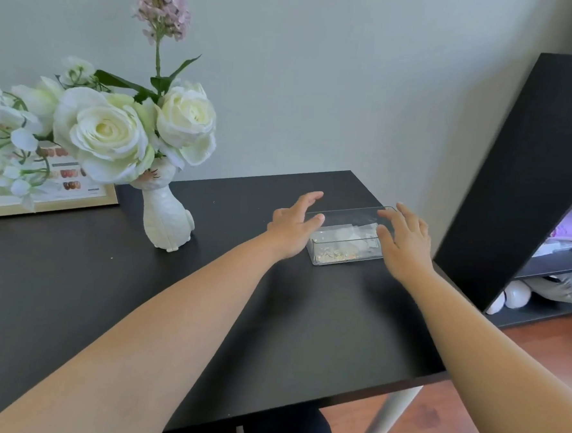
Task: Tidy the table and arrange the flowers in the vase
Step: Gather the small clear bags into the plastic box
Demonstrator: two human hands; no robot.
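- Two bare arms reach out over a black table (140,274). Its top is flat and smooth. The near edge runs across the bottom, and the right edge is close to the right arm.
- There is a lot of bare table between the arms and the near edge, and more on the left side.
- A white table leg (389,420) slants down under the near right corner, over a brown wood floor (432,422).
- The left hand (294,227) is open with its fingers spread. Its thumb is at the left end of a clear plastic box (346,240). I cannot tell if it touches.
- The right hand (407,243) is open too, fingers spread, at the right end of the box. It holds nothing.
- The box is long, with straight see-through walls. Small shiny bits and white paper pieces lie inside. It sits near the far right corner of the table.
- A white vase (167,219) stands well to the left of the box. It looks bumpy and round.
- White roses (115,132) and a tall pink flower (163,4) stand in the vase.
- A gold picture frame (51,202) sits behind the flowers, at the far left.
- A black shelf (532,171) stands just beside the table on the right.
- A plain pale wall (353,86) is at the back.
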